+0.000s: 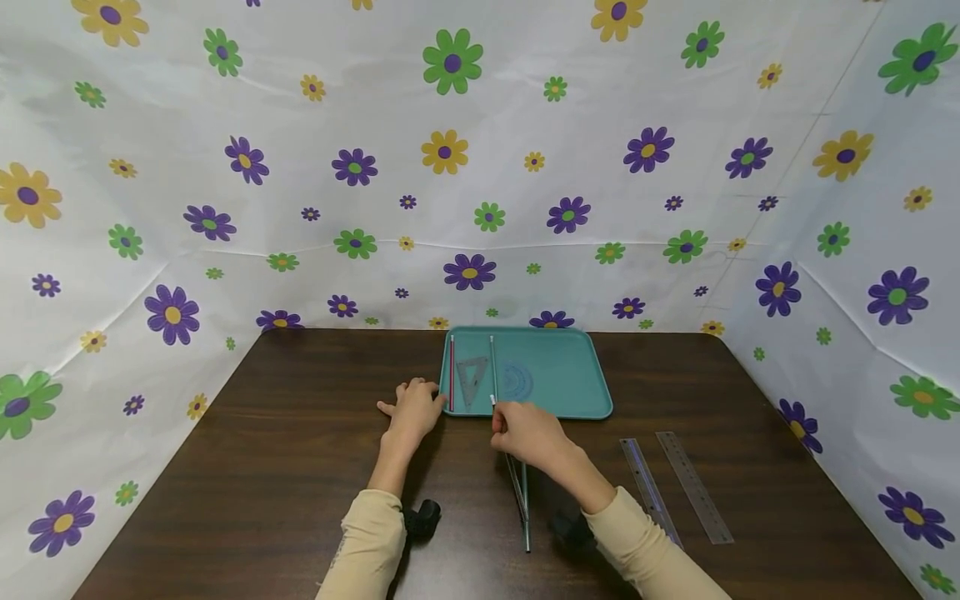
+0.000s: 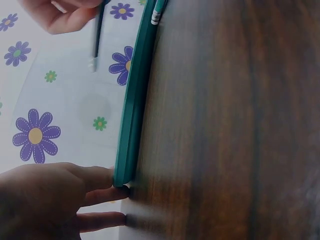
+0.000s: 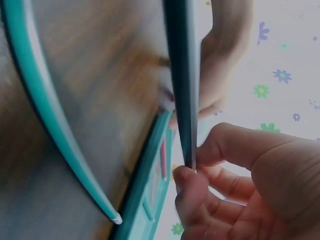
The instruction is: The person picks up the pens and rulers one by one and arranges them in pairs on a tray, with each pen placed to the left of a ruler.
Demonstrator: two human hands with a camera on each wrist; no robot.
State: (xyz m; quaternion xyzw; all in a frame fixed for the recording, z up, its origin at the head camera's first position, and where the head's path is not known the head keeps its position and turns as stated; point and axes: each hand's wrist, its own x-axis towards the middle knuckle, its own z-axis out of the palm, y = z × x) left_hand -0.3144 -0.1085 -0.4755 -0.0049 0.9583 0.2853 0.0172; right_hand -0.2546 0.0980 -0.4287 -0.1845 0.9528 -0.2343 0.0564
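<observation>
"Head view first: where are the hands?"

"The left hand (image 1: 412, 410) has its fingers loosely spread against the left edge of the tray (image 1: 566, 379). The right hand (image 1: 531, 433) pinches a dark pencil (image 1: 514, 483), its white end at the tray's near rim."

"And inside the tray?"

"Left to right: a red pencil (image 1: 452, 373), a triangle (image 1: 470, 381), a green pencil (image 1: 493, 367) and a protractor (image 1: 517, 381). On the table (image 1: 300, 467), a loose pencil (image 1: 527, 517) lies near the right hand, two rulers (image 1: 693, 487) by the right sleeve (image 1: 652, 550)."

"Left wrist view?"

"Extended fingers touch the tray's corner. The dark pencil is held up, apart from the tray."

"Right wrist?"

"Thumb and fingertips meet round the dark pencil; the loose pencil's white end sits just beside the tray."
</observation>
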